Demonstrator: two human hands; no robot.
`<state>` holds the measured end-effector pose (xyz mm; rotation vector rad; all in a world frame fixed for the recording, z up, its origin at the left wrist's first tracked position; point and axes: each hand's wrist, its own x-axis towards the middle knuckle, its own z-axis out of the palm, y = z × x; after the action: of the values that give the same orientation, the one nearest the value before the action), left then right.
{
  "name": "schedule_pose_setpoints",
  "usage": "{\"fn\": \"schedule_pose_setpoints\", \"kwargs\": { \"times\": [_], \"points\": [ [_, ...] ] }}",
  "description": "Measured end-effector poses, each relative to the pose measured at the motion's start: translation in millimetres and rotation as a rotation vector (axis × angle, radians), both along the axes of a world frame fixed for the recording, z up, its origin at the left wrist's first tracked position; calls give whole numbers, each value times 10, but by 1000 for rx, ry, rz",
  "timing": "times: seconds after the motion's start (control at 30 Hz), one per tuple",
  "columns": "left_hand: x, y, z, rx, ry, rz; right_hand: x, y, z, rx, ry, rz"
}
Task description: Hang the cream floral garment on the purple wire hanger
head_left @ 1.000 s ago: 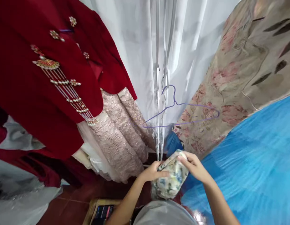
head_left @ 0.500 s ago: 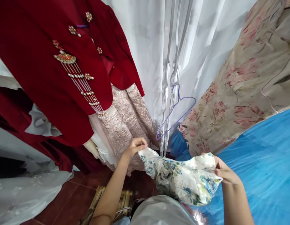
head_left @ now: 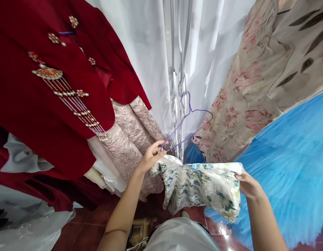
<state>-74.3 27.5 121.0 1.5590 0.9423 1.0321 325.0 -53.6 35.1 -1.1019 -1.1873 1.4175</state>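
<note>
A white cloth with a blue and green flower print [head_left: 200, 186] is stretched out flat between both my hands, low in the middle of the view. My left hand [head_left: 151, 156] pinches its left corner, right at the lower end of a thin purple wire hanger [head_left: 189, 122]. The hanger hangs by its hook on a clear vertical rail [head_left: 178, 83] in front of a white curtain. My right hand [head_left: 248, 184] grips the cloth's right edge.
A dark red garment with beaded ornaments [head_left: 46, 87] hangs at the left over a pinkish lace dress [head_left: 132, 139]. At the right hang a beige rose-print fabric [head_left: 263, 76] and bright blue tulle [head_left: 289, 167]. Clear plastic [head_left: 28, 230] lies on the red floor.
The cloth was bunched between both hands; now it is spread wide. My left hand rose to the hanger's lower end, and the hanger has swung round.
</note>
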Motion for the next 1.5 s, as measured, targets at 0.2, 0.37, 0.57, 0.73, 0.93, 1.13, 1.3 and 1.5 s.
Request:
{"fn": "schedule_pose_setpoints", "kwargs": {
  "times": [0.2,0.37,0.57,0.73,0.93,1.13,1.3,1.5],
  "points": [
    [63,79,-2,-5,-17,144,-149,207,99,-52,129,-14],
    [23,102,76,-205,72,75,-59,528,349,103,-104,12],
    [9,106,271,-232,227,-85,-72,1136,760,562,-290,-50],
    [52,93,365,-103,316,-58,-323,1549,859,736,-385,55],
    [183,-14,424,89,366,172,-677,1853,587,682,-533,197],
    [330,-97,727,197,280,148,-924,1715,446,752,-508,259],
    [394,-144,1097,297,344,112,-1095,1477,515,802,-537,241],
    [61,-286,1337,295,251,46,-1174,1393,497,779,-530,140]
  ]
}}
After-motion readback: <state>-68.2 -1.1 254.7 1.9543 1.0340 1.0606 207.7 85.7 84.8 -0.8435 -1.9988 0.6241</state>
